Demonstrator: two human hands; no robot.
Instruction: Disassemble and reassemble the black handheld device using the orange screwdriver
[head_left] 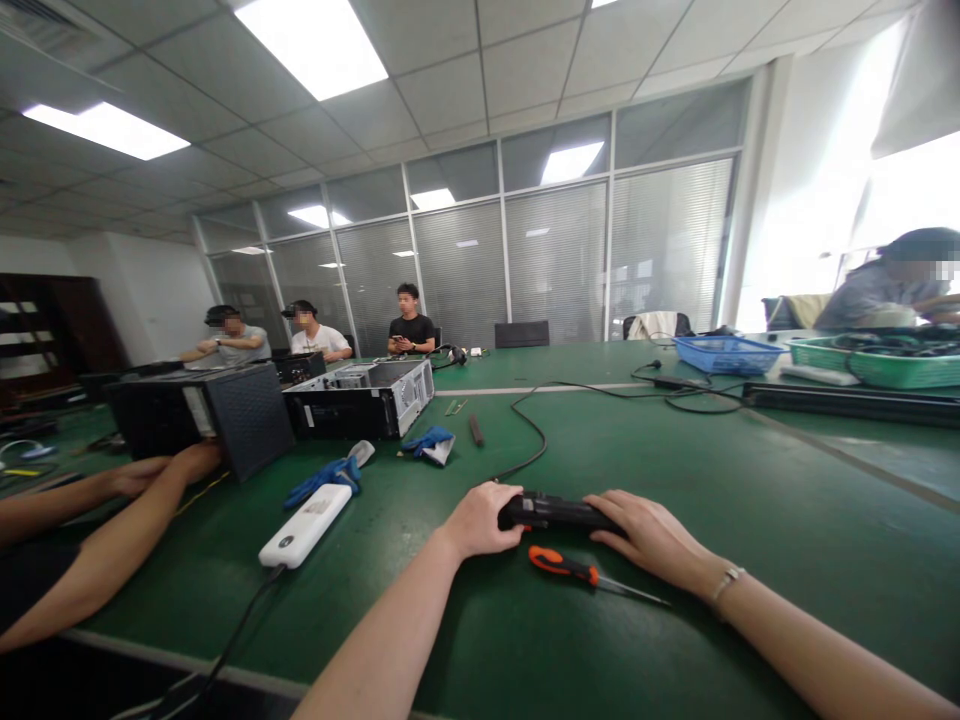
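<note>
My left hand (480,522) is closed round the left end of a long black device (559,511) lying low over the green table. My right hand (649,537) has its fingers laid over the device's right end, the thumb tucked at the near side. What kind of device it is I cannot make out. A bit of red shows at its near edge, by my left fingers. Just in front of it, nearer me, an orange and black screwdriver (574,568) rests on the table with its shaft to the right. A thin black cable (541,430) ends behind my left hand.
To the left stand a white power strip (306,525), blue gloves (322,482), an opened computer case (360,400) and a black case (247,420) with a co-worker's hands (187,465) at it. Blue (727,354) and green baskets (881,360) sit far right. Several people are seated around.
</note>
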